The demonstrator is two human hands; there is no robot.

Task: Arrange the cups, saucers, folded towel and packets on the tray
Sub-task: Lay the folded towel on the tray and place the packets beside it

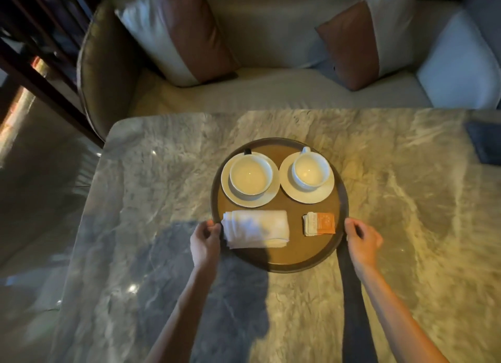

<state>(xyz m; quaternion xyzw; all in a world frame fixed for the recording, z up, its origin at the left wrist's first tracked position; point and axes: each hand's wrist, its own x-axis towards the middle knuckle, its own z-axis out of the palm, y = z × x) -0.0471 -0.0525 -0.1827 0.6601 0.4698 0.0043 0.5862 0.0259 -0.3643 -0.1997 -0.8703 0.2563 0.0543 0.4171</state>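
A round brown tray (279,262) lies on the marble table. At its back stand two white cups, the left cup (250,175) on its saucer (233,197) and the right cup (310,171) on its saucer (324,193). A folded white towel (256,228) lies at the front left of the tray, and a small stack of packets (319,224) with an orange one on top lies at the front right. My left hand (205,243) grips the tray's left rim beside the towel. My right hand (362,242) grips the right rim.
The marble table (162,200) spreads wide around the tray. Behind it stands a beige sofa (271,91) with two brown-and-white cushions (179,32). A dark flat object (485,143) lies at the table's right edge. Dark wooden rails stand at the far left.
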